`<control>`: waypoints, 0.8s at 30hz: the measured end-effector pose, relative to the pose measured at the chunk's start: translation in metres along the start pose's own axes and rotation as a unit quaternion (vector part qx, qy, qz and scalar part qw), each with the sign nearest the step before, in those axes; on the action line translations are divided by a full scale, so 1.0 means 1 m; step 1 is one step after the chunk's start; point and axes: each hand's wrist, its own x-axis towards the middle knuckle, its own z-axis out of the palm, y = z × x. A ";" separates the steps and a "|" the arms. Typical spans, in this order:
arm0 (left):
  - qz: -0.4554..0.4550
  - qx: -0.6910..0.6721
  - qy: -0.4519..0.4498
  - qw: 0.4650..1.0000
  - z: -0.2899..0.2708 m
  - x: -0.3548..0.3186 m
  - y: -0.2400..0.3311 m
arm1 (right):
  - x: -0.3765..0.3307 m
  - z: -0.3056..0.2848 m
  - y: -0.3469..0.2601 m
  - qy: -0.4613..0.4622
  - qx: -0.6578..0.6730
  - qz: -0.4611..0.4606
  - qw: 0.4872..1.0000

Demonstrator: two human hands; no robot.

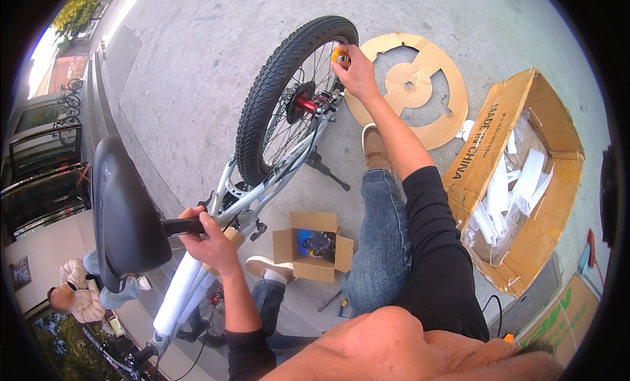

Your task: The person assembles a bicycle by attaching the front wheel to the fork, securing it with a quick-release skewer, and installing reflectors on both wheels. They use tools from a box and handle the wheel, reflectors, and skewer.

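Hands on a Bicycle

Outdoors, a pale-framed bicycle (262, 184) stood on the pavement (184, 73), its knobby rear wheel (262, 99) raised. Beside it lay a large torn cardboard box (525, 184) and a small open box (314, 246). The left hand (210, 240) gripped the seat post under the black saddle (121, 214). The right hand (356, 73) pinched a small orange reflector (336, 54) at the spokes.

1. Grey concrete pavement (197, 66) runs across the whole scene, lit by daylight.
2. A round cardboard cutout (420, 86) lies flat near the far edge of the pavement.
3. A long open carton (525, 184) full of white packing lies at the right.
4. A small open box (315, 246) sits in the middle.
5. Dark window frames (42, 178) line the left edge; a person (82, 286) sits below them.
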 end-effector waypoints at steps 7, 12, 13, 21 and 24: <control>0.011 0.009 0.000 1.000 0.000 0.000 -0.001 | 0.000 -0.003 0.002 0.003 0.046 0.044 0.998; -0.008 0.000 0.000 1.000 0.000 -0.001 0.000 | 0.002 -0.010 0.005 -0.006 0.073 0.093 0.993; -0.010 0.003 0.003 1.000 0.000 -0.001 0.000 | 0.001 -0.011 0.005 -0.020 0.069 0.098 0.993; 0.004 0.004 0.000 1.000 0.002 -0.001 0.002 | 0.000 -0.005 0.002 -0.028 -0.055 0.030 0.998; 0.006 0.002 0.001 1.000 0.001 0.000 0.002 | 0.003 -0.002 0.003 -0.015 -0.066 0.017 0.998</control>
